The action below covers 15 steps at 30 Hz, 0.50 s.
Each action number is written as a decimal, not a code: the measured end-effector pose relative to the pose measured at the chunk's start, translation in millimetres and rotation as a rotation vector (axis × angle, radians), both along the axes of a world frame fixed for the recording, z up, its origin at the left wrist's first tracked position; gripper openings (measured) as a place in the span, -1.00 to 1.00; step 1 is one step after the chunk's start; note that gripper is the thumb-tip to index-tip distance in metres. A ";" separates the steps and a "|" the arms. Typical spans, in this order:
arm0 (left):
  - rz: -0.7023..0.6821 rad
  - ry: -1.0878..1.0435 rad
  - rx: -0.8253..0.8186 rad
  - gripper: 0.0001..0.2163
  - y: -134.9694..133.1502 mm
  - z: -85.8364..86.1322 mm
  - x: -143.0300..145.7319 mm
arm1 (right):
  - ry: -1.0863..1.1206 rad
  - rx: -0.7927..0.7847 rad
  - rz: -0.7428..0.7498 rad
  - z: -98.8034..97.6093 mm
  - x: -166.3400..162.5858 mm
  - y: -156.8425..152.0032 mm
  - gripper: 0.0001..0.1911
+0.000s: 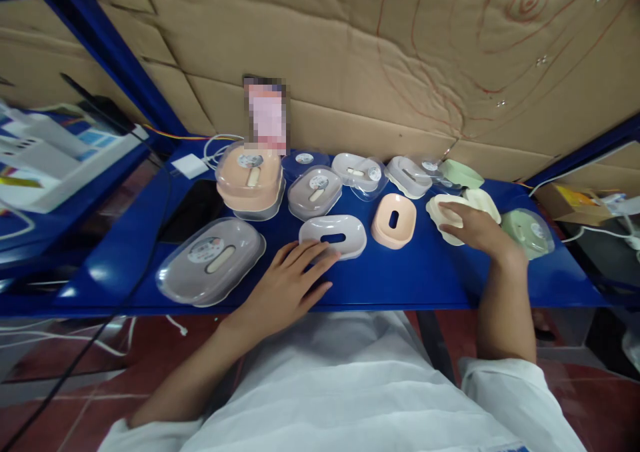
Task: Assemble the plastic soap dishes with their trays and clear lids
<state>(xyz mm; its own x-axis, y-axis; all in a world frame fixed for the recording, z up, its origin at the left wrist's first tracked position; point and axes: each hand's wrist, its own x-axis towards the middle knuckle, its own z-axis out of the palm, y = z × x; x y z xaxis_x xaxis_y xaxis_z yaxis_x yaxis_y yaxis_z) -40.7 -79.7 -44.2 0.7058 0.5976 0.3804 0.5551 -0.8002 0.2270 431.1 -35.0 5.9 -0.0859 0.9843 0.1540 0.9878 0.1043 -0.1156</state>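
My left hand (290, 282) lies flat on the blue shelf (410, 279), fingers stretched out, its fingertips touching the near edge of a grey oval soap-dish tray (345, 231) with a slot in its middle. My right hand (475, 227) rests palm down on a cream soap-dish tray (439, 213), fingers apart. Between the two hands sits a peach tray (393, 220) with a slot. A closed grey soap box with a clear lid (210, 260) lies left of my left hand.
Along the back stand a stacked peach box (249, 177), a grey box (314, 192), several clear-lidded white boxes (359, 170) and green pieces (527, 232). A cardboard wall (380, 52) rises behind. Cables (150, 192) and a white adapter (189, 166) lie at left.
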 end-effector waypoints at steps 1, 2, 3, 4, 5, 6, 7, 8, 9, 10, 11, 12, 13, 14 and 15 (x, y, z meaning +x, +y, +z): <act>0.005 -0.006 0.018 -0.59 0.1 -0.2 0.2 | 0.008 0.000 -0.009 -4.0 3.9 -3.2 -0.55; 0.020 -0.018 0.042 -0.60 0.2 -0.5 0.4 | 0.015 0.012 -0.016 -6.7 4.5 -5.4 -0.60; 0.048 -0.036 0.071 -0.62 0.2 -0.9 0.4 | 0.024 0.034 -0.016 -7.8 1.6 -7.4 -0.63; 0.085 -0.059 0.100 -0.66 0.3 -1.4 0.4 | 0.036 0.066 -0.007 -7.2 -5.0 -9.7 -0.65; 0.124 -0.086 0.126 -0.70 0.2 -1.8 0.2 | 0.048 0.110 0.009 -5.2 -15.4 -13.3 -0.66; 0.159 -0.116 0.145 -0.74 0.1 -2.0 0.0 | 0.059 0.167 0.030 -1.9 -29.4 -18.9 -0.68; 0.183 -0.149 0.153 -0.78 -0.2 -1.9 -0.3 | 0.070 0.232 0.056 1.9 -46.9 -26.9 -0.69; 0.198 -0.190 0.151 -0.79 -0.7 -1.5 -0.7 | 0.073 0.301 0.083 5.6 -67.2 -37.5 -0.71; 0.210 -0.237 0.142 -0.79 -1.3 -0.8 -1.1 | 0.081 0.359 0.116 8.5 -89.9 -50.2 -0.73; 0.221 -0.288 0.135 -0.77 -2.1 0.2 -1.6 | 0.080 0.389 0.168 9.9 -113.9 -64.2 -0.73; 0.232 -0.336 0.132 -0.75 -2.9 1.4 -2.1 | 0.072 0.394 0.250 9.4 -138.4 -78.2 -0.72; 0.240 -0.379 0.138 -0.73 -3.7 2.6 -2.5 | 0.067 0.365 0.359 6.9 -162.4 -91.0 -0.70; 0.244 -0.412 0.148 -0.70 -4.4 3.8 -3.0 | 0.072 0.351 0.468 2.5 -185.1 -101.4 -0.70; 0.242 -0.431 0.159 -0.68 -5.0 4.8 -3.4 | 0.069 0.320 0.564 -3.3 -205.5 -108.6 -0.70; 0.234 -0.440 0.166 -0.67 -5.5 5.6 -3.8 | 0.067 0.301 0.637 -10.1 -222.8 -112.3 -0.71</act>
